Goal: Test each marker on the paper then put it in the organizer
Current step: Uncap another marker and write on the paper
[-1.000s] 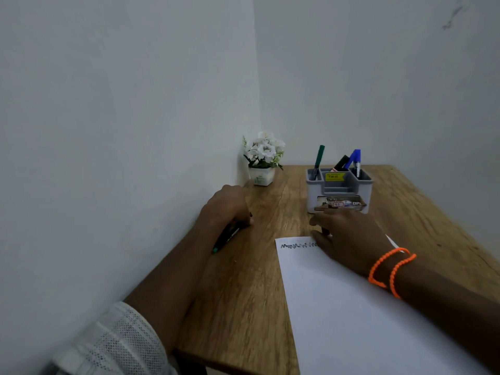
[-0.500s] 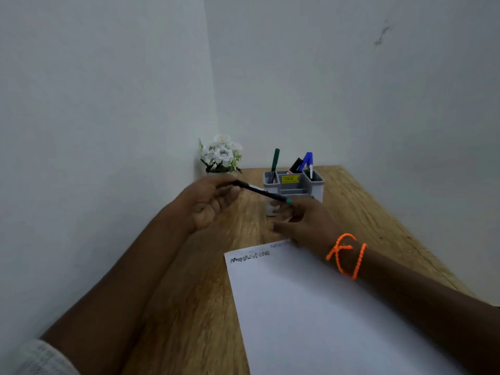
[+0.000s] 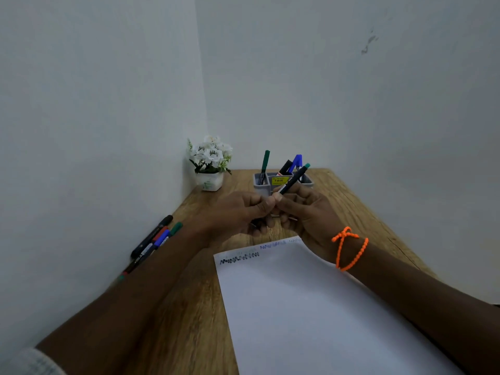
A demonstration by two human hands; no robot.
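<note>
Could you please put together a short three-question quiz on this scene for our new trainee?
1. True or false: both hands grip the same marker.
2. Where do the untested markers lie? A) on the paper B) on the table by the left wall C) in the flower pot
3. Fill in: the orange bracelet is on the ____ wrist.

Key
1. True: the left hand and right hand meet on it above the table, in front of the organizer.
2. B; the paper bears only scribbles.
3. right
</note>
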